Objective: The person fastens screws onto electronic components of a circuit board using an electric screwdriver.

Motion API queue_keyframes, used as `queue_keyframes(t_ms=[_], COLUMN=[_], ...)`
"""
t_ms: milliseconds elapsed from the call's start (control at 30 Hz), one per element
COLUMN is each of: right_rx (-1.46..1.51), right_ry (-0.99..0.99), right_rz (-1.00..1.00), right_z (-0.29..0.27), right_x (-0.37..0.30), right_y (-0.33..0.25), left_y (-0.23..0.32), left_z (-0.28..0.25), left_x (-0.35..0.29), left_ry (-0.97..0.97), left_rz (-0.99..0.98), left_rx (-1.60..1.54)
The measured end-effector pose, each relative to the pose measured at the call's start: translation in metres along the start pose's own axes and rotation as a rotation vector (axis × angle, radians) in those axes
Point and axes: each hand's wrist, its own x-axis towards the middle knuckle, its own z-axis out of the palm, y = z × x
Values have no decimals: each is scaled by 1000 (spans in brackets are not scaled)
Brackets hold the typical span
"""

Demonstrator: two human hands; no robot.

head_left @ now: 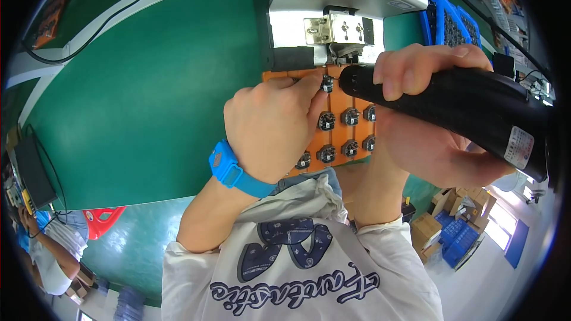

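My left hand (270, 122), with a blue wrist strap (225, 165), pinches a small black part with metal terminals (327, 84) between thumb and forefinger. In my right hand (416, 145) lies a black power screwdriver (461, 98), its fingers wrapped around the body. The tool's nose points left at the small part, and a thin bit reaches close to it; whether they touch I cannot tell. Beneath both hands is an orange tray (339, 102) with several similar round black parts (326, 121) set in rows. My left hand hides its left side.
A metal fixture (348, 28) with a bracket stands just beyond the tray on a green tabletop (160, 95). Blue crates (443, 21) are at the far right. A black cable (119, 15) runs along the far left. Another person's arm (56, 238) shows at lower left.
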Motion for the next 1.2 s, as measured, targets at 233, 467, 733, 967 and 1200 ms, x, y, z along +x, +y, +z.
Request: queue_keyframes(t_ms=[233,467,733,967,1200], right_rx=[7,-69,-84,-46,-2], right_ry=[21,46,-418,-120,-184], right_rz=[-29,-43,-61,9,37], right_z=[1,5,5,30,-15], right_x=[-1,4,64,55,20], right_y=[7,0,-38,-34,-54], left_y=[0,-2,-1,1,2], left_z=[3,3,4,4,1], left_x=[0,-3,-3,-3,-2], left_ry=[22,5,15,1,-4], left_rz=[14,24,33,20,9], left_rx=[-38,43,59,76,21])
